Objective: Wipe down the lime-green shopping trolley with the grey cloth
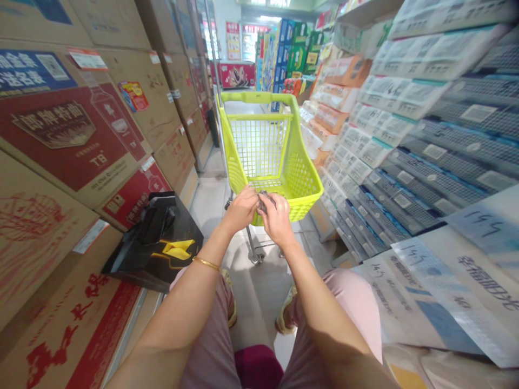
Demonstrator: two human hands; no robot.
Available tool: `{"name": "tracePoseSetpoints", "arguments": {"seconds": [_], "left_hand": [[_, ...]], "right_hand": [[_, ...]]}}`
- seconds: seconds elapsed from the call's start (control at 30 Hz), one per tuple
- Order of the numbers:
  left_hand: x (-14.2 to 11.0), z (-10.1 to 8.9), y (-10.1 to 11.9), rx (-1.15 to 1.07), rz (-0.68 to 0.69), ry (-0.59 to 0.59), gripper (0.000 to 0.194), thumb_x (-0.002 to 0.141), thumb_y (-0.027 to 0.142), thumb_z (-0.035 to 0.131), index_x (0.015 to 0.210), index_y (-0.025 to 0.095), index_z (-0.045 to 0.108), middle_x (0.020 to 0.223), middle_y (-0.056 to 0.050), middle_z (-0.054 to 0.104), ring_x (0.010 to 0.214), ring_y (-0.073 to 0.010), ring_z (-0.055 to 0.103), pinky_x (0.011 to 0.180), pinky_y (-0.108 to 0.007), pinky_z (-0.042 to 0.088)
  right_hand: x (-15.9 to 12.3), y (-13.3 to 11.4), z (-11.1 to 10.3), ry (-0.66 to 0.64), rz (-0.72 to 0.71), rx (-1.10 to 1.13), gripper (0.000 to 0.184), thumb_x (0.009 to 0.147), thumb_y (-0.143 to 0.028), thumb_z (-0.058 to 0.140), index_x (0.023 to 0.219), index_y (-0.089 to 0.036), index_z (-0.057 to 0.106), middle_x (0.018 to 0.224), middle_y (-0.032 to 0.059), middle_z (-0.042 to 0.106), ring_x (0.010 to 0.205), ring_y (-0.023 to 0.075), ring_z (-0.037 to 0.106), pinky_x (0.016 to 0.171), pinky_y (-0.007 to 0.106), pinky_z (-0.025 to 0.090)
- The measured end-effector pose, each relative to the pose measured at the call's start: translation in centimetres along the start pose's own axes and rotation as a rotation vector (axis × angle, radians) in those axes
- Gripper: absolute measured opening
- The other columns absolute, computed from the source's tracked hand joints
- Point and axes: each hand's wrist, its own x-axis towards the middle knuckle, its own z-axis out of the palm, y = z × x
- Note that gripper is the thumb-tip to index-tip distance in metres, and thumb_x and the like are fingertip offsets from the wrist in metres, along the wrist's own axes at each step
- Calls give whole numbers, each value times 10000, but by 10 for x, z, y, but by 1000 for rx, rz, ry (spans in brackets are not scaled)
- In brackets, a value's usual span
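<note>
My left hand (243,208) and my right hand (278,217) meet in front of me at the near rim of a yellow-green shopping cart (310,186). Between my closed fingers is a small, dark, greyish-brown thing (265,202), mostly covered by them; its kind is not clear. The fingertips of both hands seem to touch it. Behind them the cart's basket shows a lattice back and perforated sides, on a metal frame with small wheels. A gold bracelet (206,263) circles my left wrist.
Stacked cardboard cartons (68,119) line the left side, with a black bag (162,243) against them. Wrapped paper packs (430,54) and dark packs (421,173) are piled on the right. My knees flank a dark red seat (257,367). A tiled aisle leads ahead past the cart.
</note>
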Motion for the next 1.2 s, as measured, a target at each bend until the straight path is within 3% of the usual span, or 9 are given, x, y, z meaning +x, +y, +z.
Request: {"name": "tracePoseSetpoints", "arguments": {"seconds": [0.23,0.43,0.57,0.83,1.07,1.2], "left_hand": [[1,-3,-7,-18,-11,-26,305,950,276,324,792,172,562,836,-58,600,930,-180,545,1024,-451,409],[2,0,-10,-16,-9,-4,305,951,271,320,787,169,556,837,-57,591,940,-182,543,1016,-448,419],[2,1,-7,-12,-20,12,278,939,234,331,774,173,546,823,-54,576,928,-181,538,1029,-465,410],[2,5,1,5,-50,22,210,824,59,372,834,160,555,857,-67,583,946,-184,546,1080,-464,374],[3,-2,-1,39,-21,-48,197,878,118,373,789,173,539,818,-52,580,935,-186,543,1068,-463,389],[6,-2,-1,-3,-22,-34,234,921,185,361,768,180,537,798,-44,576,927,-182,541,1060,-465,390]], "right_hand": [[-3,35,-2,-10,-38,-7,277,913,-285,461,1158,-221,574,1119,90,549,1083,185,484,969,378,416],[-10,57,-19,174,175,-90,353,902,-397,471,1175,-185,540,1110,117,544,1078,208,500,955,415,425],[-5,46,-16,238,187,-111,314,907,-368,468,1123,-161,564,1058,121,561,1041,204,508,923,389,436],[9,-3,22,264,87,-79,246,911,-286,459,1074,-186,613,1003,91,567,993,180,506,907,351,414],[3,18,21,181,74,-173,245,909,-274,457,1081,-259,631,1016,69,545,963,176,495,872,343,410],[-6,41,7,248,131,-188,227,911,-283,443,1039,-261,629,1032,66,518,986,181,486,887,353,422]]}}
